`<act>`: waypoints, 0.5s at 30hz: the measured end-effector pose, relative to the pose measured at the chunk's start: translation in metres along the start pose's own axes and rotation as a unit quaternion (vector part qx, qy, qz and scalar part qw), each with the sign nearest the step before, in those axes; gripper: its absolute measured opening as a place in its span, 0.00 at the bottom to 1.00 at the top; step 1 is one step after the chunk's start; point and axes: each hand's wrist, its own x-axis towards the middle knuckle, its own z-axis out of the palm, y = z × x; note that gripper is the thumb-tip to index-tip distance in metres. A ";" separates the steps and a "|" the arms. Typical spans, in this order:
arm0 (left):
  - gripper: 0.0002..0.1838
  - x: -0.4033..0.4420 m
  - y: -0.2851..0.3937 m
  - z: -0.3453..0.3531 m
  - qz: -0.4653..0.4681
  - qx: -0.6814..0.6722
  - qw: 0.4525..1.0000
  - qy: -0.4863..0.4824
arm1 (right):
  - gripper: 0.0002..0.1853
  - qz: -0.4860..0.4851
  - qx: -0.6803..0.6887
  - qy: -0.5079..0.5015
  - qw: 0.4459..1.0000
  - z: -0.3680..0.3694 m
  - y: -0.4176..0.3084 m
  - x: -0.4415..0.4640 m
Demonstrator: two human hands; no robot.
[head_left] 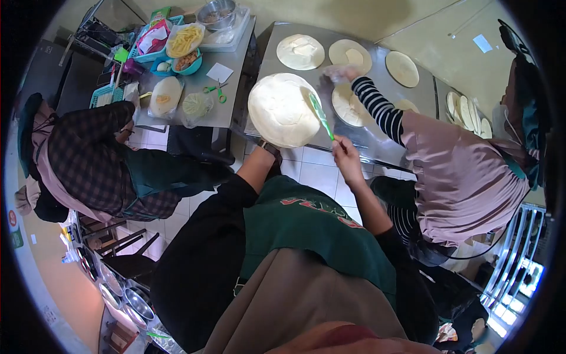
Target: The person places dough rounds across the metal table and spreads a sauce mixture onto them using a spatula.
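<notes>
A large round pale flatbread (276, 112) is held up at the near edge of the metal table, with a whitish spread-like patch on top. My left wrist (259, 154), wearing a dark watch, reaches under its near edge; the bread hides my left hand, which supports it from below. My right hand (346, 154) is closed around the handle of a green spatula (320, 112). The blade touches or hovers over the bread's right side; I cannot tell which. More rounds, such as one flatbread (300, 52), lie on the table beyond.
A co-worker's hand (339, 73) in a clear glove reaches over the metal table (377, 88) from the right. On the left table are green scissors (216, 91), a plate of yellow strips (185, 40) and a metal bowl (216, 15). Another person (88, 150) stands at left.
</notes>
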 end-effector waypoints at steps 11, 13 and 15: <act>0.33 -0.021 -0.017 -0.005 0.023 -0.019 1.000 0.009 | 0.11 -0.069 -0.073 -0.066 0.993 0.023 -0.002 0.020; 0.33 -0.015 -0.020 -0.006 0.027 -0.021 0.999 0.006 | 0.12 -0.096 -0.131 -0.133 0.978 0.031 -0.007 0.012; 0.33 -0.004 -0.015 -0.005 0.030 -0.028 0.999 0.006 | 0.12 -0.023 -0.118 -0.245 0.962 0.038 -0.034 -0.014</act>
